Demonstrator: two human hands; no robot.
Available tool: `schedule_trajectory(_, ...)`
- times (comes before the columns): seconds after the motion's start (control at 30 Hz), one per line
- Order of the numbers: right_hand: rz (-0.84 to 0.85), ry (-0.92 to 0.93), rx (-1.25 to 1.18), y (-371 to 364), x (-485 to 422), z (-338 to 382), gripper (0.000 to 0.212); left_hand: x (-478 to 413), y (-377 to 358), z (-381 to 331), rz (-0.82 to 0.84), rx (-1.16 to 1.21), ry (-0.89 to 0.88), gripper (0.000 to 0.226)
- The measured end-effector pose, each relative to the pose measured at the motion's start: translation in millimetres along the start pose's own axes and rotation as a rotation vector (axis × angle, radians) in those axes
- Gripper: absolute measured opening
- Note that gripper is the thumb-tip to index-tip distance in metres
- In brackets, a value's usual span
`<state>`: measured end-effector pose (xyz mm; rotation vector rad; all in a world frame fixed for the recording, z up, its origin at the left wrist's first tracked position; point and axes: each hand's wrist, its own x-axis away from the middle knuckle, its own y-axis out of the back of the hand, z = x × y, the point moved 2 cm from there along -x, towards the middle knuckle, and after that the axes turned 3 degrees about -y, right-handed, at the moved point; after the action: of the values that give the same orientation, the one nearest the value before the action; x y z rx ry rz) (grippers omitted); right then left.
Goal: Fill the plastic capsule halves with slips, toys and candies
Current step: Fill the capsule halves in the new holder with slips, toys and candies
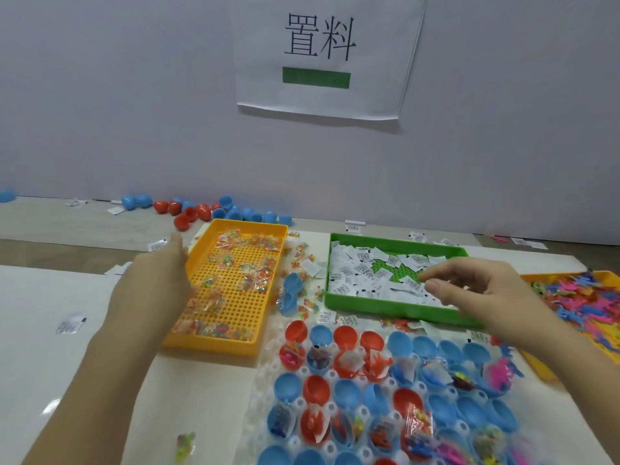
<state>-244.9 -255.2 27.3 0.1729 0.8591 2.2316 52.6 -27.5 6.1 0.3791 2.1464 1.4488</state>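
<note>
Several blue and red capsule halves (385, 394) sit in a clear holder sheet at the front; some hold slips, toys or candy bags, others are empty. A yellow tray (201, 340) with candy bags (248, 243) stands at the left, tilted up. My left hand (157, 283) rests with straight fingers against its left wall. A green tray (396, 313) holds white paper slips (355, 273). My right hand (476, 290) hovers over the slips with fingers loosely curled; I see nothing between them. Colourful plastic toys (583, 303) fill an orange tray at the right edge.
Loose blue and red capsule halves (198, 209) lie along the wall behind the yellow tray. Stray slips and candy bags are scattered between the trays. One candy bag (186, 446) lies at the front left. A white paper sign (322, 52) hangs on the wall.
</note>
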Motion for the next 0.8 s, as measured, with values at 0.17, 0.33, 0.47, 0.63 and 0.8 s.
schedule_trajectory(0.17,0.013,-0.043,-0.02,-15.7,-29.6,-13.5,0.012,-3.5,-1.1,-1.3,0.004,0.018,-0.122,0.041)
schedule_trajectory(0.33,0.063,-0.092,0.164,-28.9,-45.7,-20.6,0.009,-7.0,-14.9,-2.1,0.202,-0.006,-0.179,0.042)
schedule_trajectory(0.47,0.054,-0.153,0.25,-28.2,-51.4,-25.8,0.009,-9.2,-23.5,-3.5,0.305,-0.083,-0.153,0.04)
schedule_trajectory(0.63,0.19,-0.329,0.546,-29.4,-53.3,-35.3,0.05,-1.8,-15.9,-14.7,0.103,0.691,-0.102,0.021)
schedule_trajectory(0.8,0.154,-0.344,0.489,-29.0,-55.3,-34.9,0.025,21.2,-14.9,-57.3,0.527,1.318,0.148,0.013)
